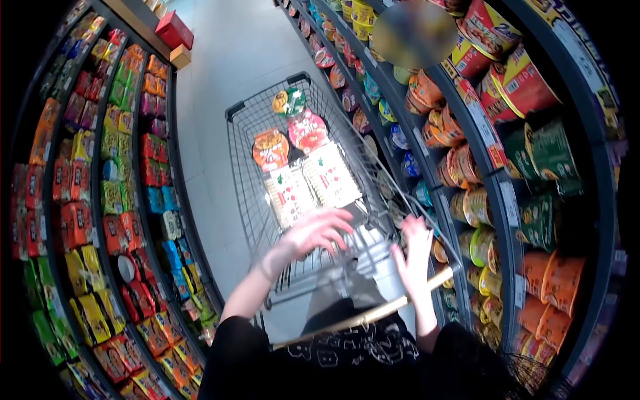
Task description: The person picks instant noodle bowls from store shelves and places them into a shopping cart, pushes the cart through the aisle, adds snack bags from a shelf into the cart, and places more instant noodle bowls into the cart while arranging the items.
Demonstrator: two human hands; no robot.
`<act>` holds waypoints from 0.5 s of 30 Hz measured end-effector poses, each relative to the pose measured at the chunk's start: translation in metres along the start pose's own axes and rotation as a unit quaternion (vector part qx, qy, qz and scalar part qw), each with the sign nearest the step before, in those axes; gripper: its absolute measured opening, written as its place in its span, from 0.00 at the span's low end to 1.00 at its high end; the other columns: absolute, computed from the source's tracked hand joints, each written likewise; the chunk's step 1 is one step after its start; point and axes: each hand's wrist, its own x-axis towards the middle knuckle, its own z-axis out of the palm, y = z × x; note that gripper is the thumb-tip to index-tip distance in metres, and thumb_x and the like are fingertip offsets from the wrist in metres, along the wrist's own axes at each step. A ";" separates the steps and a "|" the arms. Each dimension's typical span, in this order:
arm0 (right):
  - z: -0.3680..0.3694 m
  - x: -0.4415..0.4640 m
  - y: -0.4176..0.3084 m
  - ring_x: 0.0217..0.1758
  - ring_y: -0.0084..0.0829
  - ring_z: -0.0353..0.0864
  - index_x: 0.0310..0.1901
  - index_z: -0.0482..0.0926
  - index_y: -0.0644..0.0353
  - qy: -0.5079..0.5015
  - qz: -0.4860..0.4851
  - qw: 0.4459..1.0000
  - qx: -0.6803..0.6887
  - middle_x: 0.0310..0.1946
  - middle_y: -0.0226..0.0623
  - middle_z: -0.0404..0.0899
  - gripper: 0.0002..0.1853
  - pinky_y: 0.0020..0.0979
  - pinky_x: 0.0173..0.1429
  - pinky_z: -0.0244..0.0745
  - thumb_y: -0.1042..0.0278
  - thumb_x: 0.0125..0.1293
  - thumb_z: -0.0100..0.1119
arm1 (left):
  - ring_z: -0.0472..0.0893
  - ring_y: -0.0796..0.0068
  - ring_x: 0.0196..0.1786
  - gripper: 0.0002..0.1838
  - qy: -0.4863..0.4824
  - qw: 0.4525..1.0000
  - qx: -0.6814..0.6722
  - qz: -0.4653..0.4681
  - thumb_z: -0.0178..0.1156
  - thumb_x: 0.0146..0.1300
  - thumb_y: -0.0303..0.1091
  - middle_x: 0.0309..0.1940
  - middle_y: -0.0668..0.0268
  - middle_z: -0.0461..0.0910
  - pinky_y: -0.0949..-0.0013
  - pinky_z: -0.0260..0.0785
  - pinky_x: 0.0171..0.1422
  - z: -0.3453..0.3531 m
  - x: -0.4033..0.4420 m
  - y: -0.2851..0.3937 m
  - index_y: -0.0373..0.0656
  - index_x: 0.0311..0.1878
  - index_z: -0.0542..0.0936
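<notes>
A wire shopping cart stands in front of me. Inside lie two white printed packages side by side, with an orange noodle tub, a pink noodle tub and a green-lidded tub beyond them. My left hand is over the near part of the cart, close to the packages, its fingers spread and slightly blurred. Near the cart's right side my right hand is raised with fingers apart, holding nothing. The cart's pale handle bar runs below both hands.
Shelves of bagged instant noodles line the left. Noodle tubs fill the dark shelving on the right, including large red tubs and orange tubs. A tiled aisle leads ahead, with a red box at its left.
</notes>
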 end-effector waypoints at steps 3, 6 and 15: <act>0.018 -0.002 0.002 0.63 0.42 0.54 0.51 0.67 0.57 -0.116 0.020 0.993 -0.009 0.54 0.41 0.61 0.23 0.48 0.66 0.35 0.63 0.53 0.54 | 0.78 0.70 0.35 0.15 0.212 0.970 0.065 0.105 0.43 0.63 0.38 0.37 0.59 0.75 0.72 0.74 0.33 -0.097 0.069 0.045 0.36 0.46 0.69; 0.013 0.003 -0.001 0.60 0.41 0.58 0.46 0.71 0.57 -0.164 0.046 0.985 0.034 0.51 0.42 0.63 0.19 0.48 0.66 0.35 0.63 0.51 0.56 | 0.78 0.72 0.34 0.16 0.299 0.945 -0.107 0.081 0.43 0.62 0.44 0.37 0.63 0.76 0.70 0.73 0.33 -0.270 0.157 0.053 0.41 0.43 0.70; 0.017 0.011 0.004 0.61 0.42 0.56 0.46 0.73 0.53 -0.250 0.086 0.964 0.027 0.53 0.40 0.62 0.20 0.47 0.65 0.36 0.59 0.50 0.56 | 0.72 0.66 0.43 0.28 0.456 0.882 -0.101 0.057 0.39 0.57 0.63 0.41 0.66 0.72 0.61 0.64 0.46 -0.394 0.271 0.029 0.47 0.42 0.72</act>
